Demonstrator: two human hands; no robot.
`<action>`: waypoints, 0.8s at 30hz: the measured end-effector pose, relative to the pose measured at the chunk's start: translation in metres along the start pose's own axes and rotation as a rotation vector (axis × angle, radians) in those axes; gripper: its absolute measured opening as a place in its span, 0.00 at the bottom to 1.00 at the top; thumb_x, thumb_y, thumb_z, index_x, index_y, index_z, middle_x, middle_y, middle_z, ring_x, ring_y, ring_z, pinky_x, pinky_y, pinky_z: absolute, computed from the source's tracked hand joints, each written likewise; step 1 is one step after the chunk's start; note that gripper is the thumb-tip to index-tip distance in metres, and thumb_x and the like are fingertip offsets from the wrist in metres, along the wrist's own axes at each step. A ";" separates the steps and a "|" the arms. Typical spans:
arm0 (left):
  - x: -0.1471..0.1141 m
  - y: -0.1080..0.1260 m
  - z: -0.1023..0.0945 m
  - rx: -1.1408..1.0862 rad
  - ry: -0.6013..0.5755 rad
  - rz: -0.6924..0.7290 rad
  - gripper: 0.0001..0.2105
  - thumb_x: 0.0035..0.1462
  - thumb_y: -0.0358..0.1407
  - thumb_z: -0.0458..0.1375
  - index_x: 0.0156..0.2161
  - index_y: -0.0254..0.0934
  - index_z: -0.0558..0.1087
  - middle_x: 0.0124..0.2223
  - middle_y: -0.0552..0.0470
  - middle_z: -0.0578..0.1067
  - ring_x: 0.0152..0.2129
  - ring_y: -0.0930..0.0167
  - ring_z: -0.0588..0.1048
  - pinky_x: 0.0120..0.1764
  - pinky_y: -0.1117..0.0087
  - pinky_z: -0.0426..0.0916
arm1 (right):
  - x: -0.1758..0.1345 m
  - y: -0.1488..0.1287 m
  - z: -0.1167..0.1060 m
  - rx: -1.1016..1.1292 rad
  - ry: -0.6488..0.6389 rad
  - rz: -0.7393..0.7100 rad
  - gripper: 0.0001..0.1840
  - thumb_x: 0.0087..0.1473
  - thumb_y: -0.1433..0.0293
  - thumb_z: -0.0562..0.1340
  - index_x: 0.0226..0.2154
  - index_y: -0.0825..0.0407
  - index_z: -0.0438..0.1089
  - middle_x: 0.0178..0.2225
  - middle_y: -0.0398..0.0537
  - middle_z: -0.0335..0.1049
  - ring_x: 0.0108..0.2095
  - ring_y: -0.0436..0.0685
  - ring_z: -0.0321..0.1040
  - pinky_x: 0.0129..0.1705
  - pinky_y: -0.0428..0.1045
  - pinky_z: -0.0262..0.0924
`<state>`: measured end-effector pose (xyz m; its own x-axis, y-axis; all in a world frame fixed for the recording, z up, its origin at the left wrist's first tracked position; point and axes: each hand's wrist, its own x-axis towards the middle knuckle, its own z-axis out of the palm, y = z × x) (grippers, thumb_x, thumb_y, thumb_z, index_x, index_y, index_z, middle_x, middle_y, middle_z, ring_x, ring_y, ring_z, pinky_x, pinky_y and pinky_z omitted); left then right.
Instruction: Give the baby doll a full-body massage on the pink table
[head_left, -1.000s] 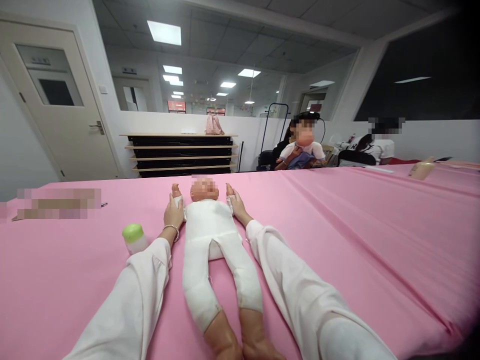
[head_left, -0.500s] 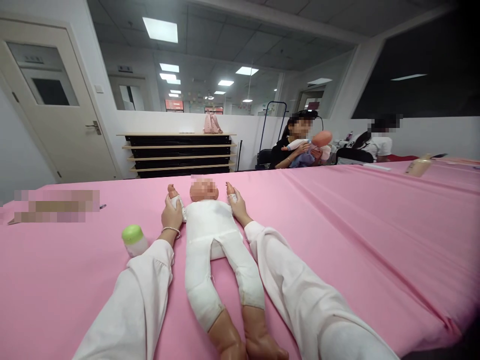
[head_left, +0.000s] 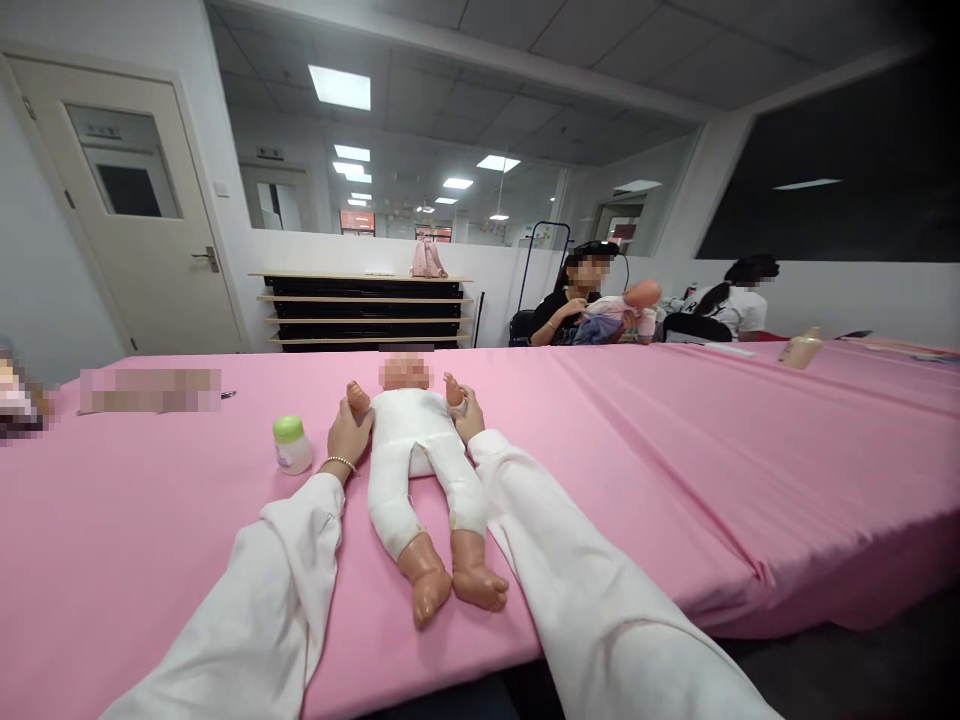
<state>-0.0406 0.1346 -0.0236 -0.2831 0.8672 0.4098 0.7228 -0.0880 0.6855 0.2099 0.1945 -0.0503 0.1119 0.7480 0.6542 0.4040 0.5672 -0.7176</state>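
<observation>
A baby doll (head_left: 420, 430) with a white cloth body lies on its back on the pink-covered table, head away from me and bare feet toward me. My left hand (head_left: 349, 432) is closed around the doll's arm on the left, whose small hand pokes out above my fingers. On the other side, my right hand (head_left: 470, 415) grips the doll's other arm, with the little hand showing past my fingertips. Left of my left wrist stands a small jar (head_left: 292, 446) with a green lid.
Pink cloth (head_left: 637, 500) covers the table, creased on the right. A beige bottle (head_left: 801, 348) stands at the far right. A blurred flat item (head_left: 150, 390) lies at the left. Beyond the table, a seated person (head_left: 570, 305) holds another doll (head_left: 626, 305); another person (head_left: 739, 300) sits farther right.
My view has shifted, so the doll looks smaller and the table's near edge shows. The doll's hands have come slightly inward and down from beside its head, with my hands still on its arms.
</observation>
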 end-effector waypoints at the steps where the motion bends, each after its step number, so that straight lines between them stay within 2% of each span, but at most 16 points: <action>1: -0.004 -0.001 -0.002 -0.011 -0.009 0.051 0.26 0.53 0.47 0.51 0.54 0.35 0.58 0.46 0.41 0.72 0.40 0.60 0.73 0.38 0.63 0.67 | -0.004 -0.002 -0.002 -0.009 -0.027 -0.002 0.27 0.40 0.77 0.57 0.47 0.52 0.59 0.49 0.51 0.62 0.50 0.57 0.60 0.54 0.56 0.54; 5: -0.016 -0.006 -0.011 -0.038 -0.070 0.276 0.17 0.53 0.37 0.51 0.49 0.39 0.64 0.44 0.49 0.73 0.39 0.68 0.73 0.42 0.69 0.66 | -0.018 -0.009 -0.013 0.041 -0.143 -0.022 0.21 0.41 0.76 0.58 0.41 0.52 0.63 0.45 0.49 0.67 0.47 0.56 0.63 0.52 0.55 0.58; 7: -0.016 -0.008 -0.012 -0.030 -0.106 0.328 0.17 0.53 0.33 0.49 0.49 0.40 0.65 0.44 0.50 0.73 0.40 0.69 0.73 0.44 0.70 0.66 | -0.021 -0.011 -0.018 0.073 -0.170 -0.009 0.19 0.42 0.75 0.58 0.41 0.52 0.64 0.44 0.48 0.68 0.47 0.55 0.64 0.52 0.55 0.58; 9: -0.013 -0.008 -0.010 -0.026 -0.113 0.298 0.21 0.53 0.34 0.50 0.54 0.38 0.61 0.46 0.47 0.73 0.41 0.66 0.73 0.44 0.68 0.66 | -0.020 -0.015 -0.020 0.101 -0.206 -0.007 0.20 0.43 0.75 0.56 0.43 0.52 0.65 0.46 0.47 0.68 0.49 0.55 0.63 0.54 0.54 0.57; 12: -0.003 -0.006 -0.002 -0.059 -0.041 0.201 0.31 0.54 0.39 0.51 0.61 0.34 0.49 0.51 0.41 0.69 0.46 0.62 0.70 0.45 0.64 0.66 | -0.013 -0.023 -0.019 0.148 -0.256 -0.032 0.28 0.44 0.77 0.55 0.50 0.49 0.62 0.53 0.44 0.62 0.55 0.54 0.58 0.59 0.53 0.50; 16: 0.015 -0.003 0.014 -0.011 0.027 0.169 0.34 0.57 0.42 0.48 0.64 0.31 0.41 0.53 0.36 0.66 0.48 0.59 0.68 0.47 0.61 0.64 | 0.004 -0.028 -0.008 0.155 -0.185 0.008 0.36 0.46 0.74 0.57 0.58 0.47 0.52 0.58 0.42 0.53 0.59 0.53 0.50 0.62 0.53 0.45; 19: 0.030 -0.003 0.024 0.082 0.027 0.146 0.33 0.59 0.45 0.41 0.64 0.29 0.38 0.51 0.34 0.67 0.47 0.58 0.69 0.45 0.59 0.63 | 0.019 -0.019 0.005 0.129 -0.118 0.033 0.34 0.49 0.71 0.56 0.59 0.47 0.50 0.59 0.43 0.52 0.59 0.53 0.50 0.61 0.52 0.46; 24: 0.055 -0.005 0.036 0.055 0.021 0.034 0.31 0.60 0.46 0.36 0.64 0.30 0.41 0.55 0.36 0.63 0.49 0.59 0.68 0.44 0.62 0.64 | 0.041 0.007 0.021 0.050 -0.044 0.065 0.29 0.52 0.64 0.54 0.57 0.45 0.53 0.57 0.43 0.56 0.56 0.54 0.55 0.58 0.52 0.50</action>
<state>-0.0373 0.2010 -0.0265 -0.2702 0.8536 0.4453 0.7658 -0.0898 0.6368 0.1987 0.2362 -0.0335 0.0955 0.7978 0.5953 0.3509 0.5327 -0.7702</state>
